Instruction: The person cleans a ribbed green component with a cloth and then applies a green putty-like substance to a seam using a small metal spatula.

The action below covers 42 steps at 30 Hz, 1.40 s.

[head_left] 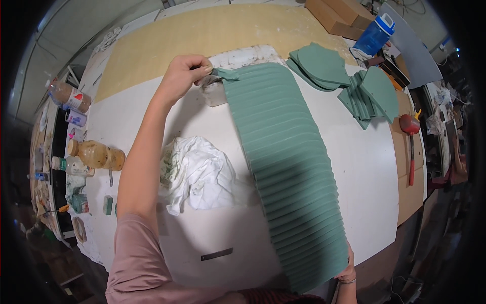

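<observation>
A long green ribbed panel slants across the table, its far end propped on a stained white block. My left hand is at the panel's far left corner, thumb and finger closed on a thin green strip that runs out from that corner. At the near right edge, my right hand grips the panel; its fingers are partly hidden behind it. Left of the panel lies a crumpled white cloth with green stains. A dark flat metal strip rests nearer to me.
Green flat pieces are stacked at the far right. Beside them stand a blue bottle and a red-headed mallet. Along the left edge are a large brown bottle, another bottle and a can. A cardboard box sits at the back.
</observation>
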### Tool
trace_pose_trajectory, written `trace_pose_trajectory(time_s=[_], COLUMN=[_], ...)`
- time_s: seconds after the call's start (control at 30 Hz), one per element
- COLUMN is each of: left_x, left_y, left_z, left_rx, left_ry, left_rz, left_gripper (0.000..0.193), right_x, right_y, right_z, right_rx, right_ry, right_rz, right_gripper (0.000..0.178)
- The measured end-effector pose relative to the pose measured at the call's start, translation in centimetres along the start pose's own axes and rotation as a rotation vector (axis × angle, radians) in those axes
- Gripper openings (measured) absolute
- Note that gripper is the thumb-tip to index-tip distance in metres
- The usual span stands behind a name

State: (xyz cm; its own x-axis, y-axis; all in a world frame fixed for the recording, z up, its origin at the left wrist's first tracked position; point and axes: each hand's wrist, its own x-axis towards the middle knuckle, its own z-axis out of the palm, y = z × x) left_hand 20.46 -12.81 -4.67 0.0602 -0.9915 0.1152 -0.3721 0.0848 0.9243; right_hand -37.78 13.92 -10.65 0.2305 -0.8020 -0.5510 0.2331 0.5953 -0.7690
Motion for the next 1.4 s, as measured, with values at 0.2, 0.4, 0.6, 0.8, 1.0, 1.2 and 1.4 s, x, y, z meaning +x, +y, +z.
trace_pose_trajectory(time_s=[0.2, 0.4, 0.6, 0.8, 1.0, 1.2, 1.4], left_x=[-1.4, -1.4, -4.3, -5.4, -5.7, -5.9, -6.7], left_y=[-0.3, -0.9, 1.4, 2.1, 1.6, 1.4, 1.7], left_z=[-0.3, 0.1, 2.0, 3.5, 4.0, 4.4, 4.6], left_rx=[-0.029, -0.025, -0.138, -0.080, -0.105, -0.134, -0.118], left_ry=[0.148, 0.224, 0.071, -0.033, 0.026, 0.043, 0.078], left_rz=[-0.030, 0.027, 0.024, -0.037, -0.035, -0.001, -0.010], left_gripper=[0.009, 0.008, 0.009, 0.009, 0.009, 0.008, 0.008], right_x=[0.0, 0.1, 0.2, 0.2, 0.2, 0.2, 0.3], right_y=[0.5, 0.5, 0.8, 0.8, 1.3, 1.5, 1.6], right_z=[-0.9, -0.8, -0.5, -0.8, -1.7, -1.8, -1.8], right_rx=[0.006, -0.014, -0.017, -0.039, -0.066, -0.089, -0.097], right_ry=[-0.016, -0.005, -0.016, -0.017, -0.031, -0.052, -0.040], right_rz=[-0.002, -0.001, -0.066, -0.038, -0.058, -0.079, -0.088], right_gripper=[0.126, 0.129, 0.123, 0.129, 0.130, 0.128, 0.129])
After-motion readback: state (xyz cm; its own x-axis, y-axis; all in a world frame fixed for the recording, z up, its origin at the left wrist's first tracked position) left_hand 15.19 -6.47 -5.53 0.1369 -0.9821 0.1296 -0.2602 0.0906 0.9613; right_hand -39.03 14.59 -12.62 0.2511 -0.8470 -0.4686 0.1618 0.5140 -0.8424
